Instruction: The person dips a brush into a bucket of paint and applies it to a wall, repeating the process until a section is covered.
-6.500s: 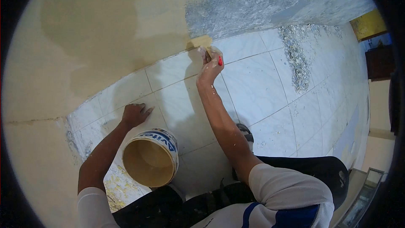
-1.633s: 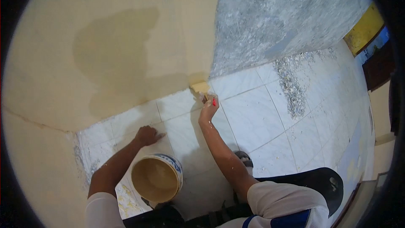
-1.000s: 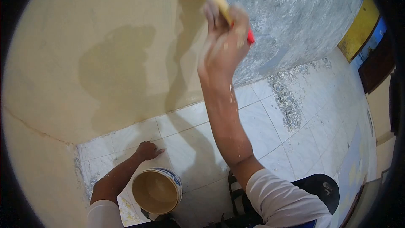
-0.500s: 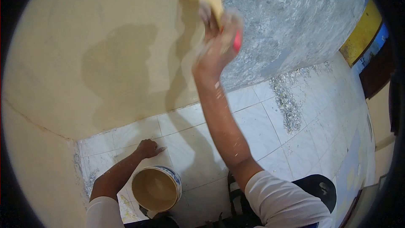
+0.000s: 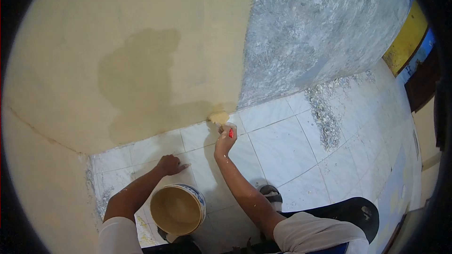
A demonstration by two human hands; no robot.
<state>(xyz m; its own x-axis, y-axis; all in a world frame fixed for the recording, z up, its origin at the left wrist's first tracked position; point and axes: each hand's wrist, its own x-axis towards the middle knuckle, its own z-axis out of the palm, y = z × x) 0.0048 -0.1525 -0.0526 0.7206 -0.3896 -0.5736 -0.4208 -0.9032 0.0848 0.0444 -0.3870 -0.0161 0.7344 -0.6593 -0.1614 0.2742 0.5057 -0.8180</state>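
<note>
My right hand is closed round the handle of a wide paintbrush, a bit of red showing at the grip. The brush head, coated in cream-yellow paint, is at the foot of the wall, where the painted part meets the floor tiles. My left hand is held above the tiles with its fingers curled and one digit sticking out to the right; nothing shows in it. Just below that hand stands a paint bucket with cream paint inside and a blue-and-white outer side.
Cream paint covers the wall's left part; the right part is bare, rough grey. Scraped flakes lie along its foot on white tiles. My sandalled foot and dark-clad knee are at lower right.
My right hand has swept the paintbrush down from high on the wall, near the grey edge, to the wall's foot. The left hand and bucket stay nearly in place.
</note>
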